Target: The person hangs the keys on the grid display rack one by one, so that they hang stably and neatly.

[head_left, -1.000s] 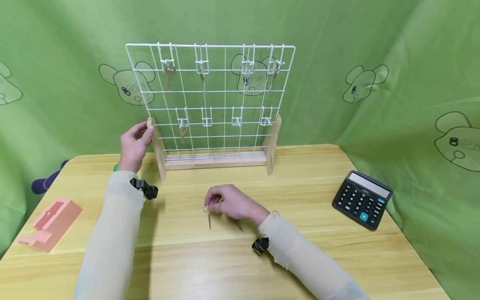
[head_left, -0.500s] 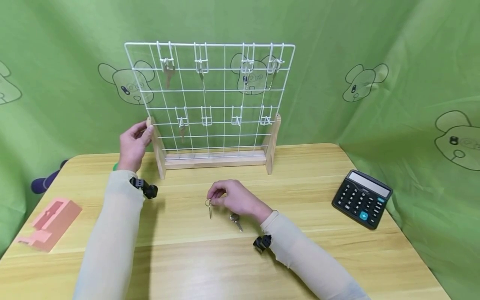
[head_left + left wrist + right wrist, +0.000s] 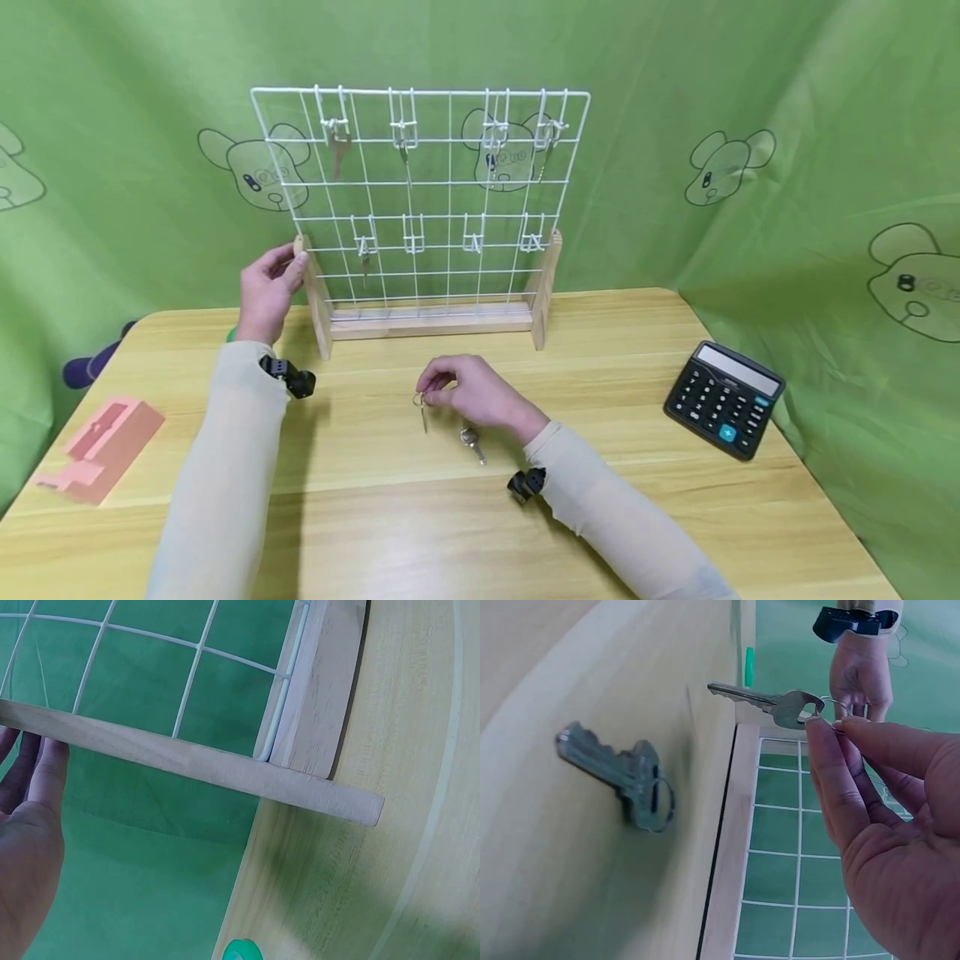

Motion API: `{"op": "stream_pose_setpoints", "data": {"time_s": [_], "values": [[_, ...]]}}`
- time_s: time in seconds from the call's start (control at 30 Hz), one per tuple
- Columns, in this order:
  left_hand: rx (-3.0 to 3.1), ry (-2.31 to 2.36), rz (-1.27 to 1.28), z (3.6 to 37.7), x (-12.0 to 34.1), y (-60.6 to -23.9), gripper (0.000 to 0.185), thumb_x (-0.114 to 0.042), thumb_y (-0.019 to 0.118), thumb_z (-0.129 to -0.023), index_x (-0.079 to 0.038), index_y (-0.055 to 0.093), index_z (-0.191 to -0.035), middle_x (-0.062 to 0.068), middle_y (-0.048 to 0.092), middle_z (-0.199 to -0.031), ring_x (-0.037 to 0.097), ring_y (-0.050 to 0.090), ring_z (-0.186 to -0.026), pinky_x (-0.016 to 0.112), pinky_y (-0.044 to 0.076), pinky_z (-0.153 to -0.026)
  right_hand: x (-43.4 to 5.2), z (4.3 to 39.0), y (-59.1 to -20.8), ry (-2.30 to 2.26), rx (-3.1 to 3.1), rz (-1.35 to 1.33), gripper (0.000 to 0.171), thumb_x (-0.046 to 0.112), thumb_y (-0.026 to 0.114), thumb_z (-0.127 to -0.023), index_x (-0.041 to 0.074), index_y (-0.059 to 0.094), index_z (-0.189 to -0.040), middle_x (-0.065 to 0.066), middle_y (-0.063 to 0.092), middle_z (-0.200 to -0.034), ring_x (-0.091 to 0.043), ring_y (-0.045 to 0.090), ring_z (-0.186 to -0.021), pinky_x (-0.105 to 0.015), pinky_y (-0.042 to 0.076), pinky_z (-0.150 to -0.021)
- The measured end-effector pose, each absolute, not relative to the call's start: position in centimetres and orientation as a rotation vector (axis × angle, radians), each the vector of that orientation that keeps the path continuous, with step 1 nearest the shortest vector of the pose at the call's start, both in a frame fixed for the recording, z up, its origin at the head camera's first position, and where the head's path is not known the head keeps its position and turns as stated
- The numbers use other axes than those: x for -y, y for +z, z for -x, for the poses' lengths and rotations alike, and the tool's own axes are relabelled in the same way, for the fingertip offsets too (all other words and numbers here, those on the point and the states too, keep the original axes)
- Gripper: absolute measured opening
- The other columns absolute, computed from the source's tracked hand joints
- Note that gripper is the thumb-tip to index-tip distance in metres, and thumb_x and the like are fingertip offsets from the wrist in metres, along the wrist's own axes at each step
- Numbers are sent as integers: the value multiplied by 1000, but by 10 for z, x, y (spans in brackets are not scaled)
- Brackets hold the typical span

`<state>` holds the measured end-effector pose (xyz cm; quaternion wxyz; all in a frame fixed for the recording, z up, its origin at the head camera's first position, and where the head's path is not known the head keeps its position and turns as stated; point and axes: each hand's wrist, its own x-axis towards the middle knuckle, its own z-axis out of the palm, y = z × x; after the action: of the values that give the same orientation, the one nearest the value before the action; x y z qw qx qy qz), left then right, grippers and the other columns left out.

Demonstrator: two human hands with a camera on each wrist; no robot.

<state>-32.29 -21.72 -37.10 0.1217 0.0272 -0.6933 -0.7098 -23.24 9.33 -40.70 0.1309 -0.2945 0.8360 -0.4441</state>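
My right hand point(image 3: 476, 392) pinches a small metal ring between thumb and fingertips, and a key point(image 3: 787, 705) dangles from it over the table. A second key point(image 3: 622, 772) with its own ring lies on the wood under that hand. At the rack's left side, my left hand point(image 3: 266, 293) grips the upper end of the wooden side post point(image 3: 187, 757). The white wire grid rack point(image 3: 450, 182) stands upright with two rows of hooks. Keys hang on the upper hooks; in the lower row a key point(image 3: 366, 265) hangs from the leftmost hook point(image 3: 365, 242).
A black calculator point(image 3: 723, 400) lies at the right of the table point(image 3: 390, 533). On the left side sits a pink holder point(image 3: 101, 450). Behind the rack hangs a green curtain point(image 3: 637, 167) with bear outlines, and a purple object point(image 3: 82, 371) shows past the table's left edge.
My right hand has moved up and slightly right with the pinched key, uncovering more of the key on the table. The left hand has kept its place on the post.
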Motion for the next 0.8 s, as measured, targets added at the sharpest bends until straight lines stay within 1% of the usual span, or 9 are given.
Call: {"op": "stream_pose_setpoints", "data": {"time_s": [0.23, 0.47, 0.8], "values": [[2012, -2081, -83, 323, 218, -372, 50, -22, 68, -94, -4, 53, -138, 17, 53, -136, 24, 52, -120, 24, 48, -100, -93, 235, -400, -1320, -2441, 849, 11, 5, 71, -89, 11, 70, -98, 5, 67, -90, -12, 61, -88, -28, 54, -82], [2037, -2053, -87, 323, 219, -371, 51, -24, 68, -93, -4, 53, -137, 17, 53, -136, 25, 52, -121, 23, 49, -99, -93, 238, -392, -1358, -2447, 815, 12, 4, 71, -89, 12, 70, -98, 4, 67, -91, -14, 61, -90, -29, 54, -84], [2031, -2063, -93, 323, 218, -371, 51, -25, 68, -93, -5, 53, -138, 16, 53, -136, 25, 52, -121, 23, 48, -99, -91, 244, -382, -1434, -2503, 767, 11, 4, 70, -89, 11, 71, -97, 2, 67, -91, -15, 61, -91, -29, 56, -80]]}}
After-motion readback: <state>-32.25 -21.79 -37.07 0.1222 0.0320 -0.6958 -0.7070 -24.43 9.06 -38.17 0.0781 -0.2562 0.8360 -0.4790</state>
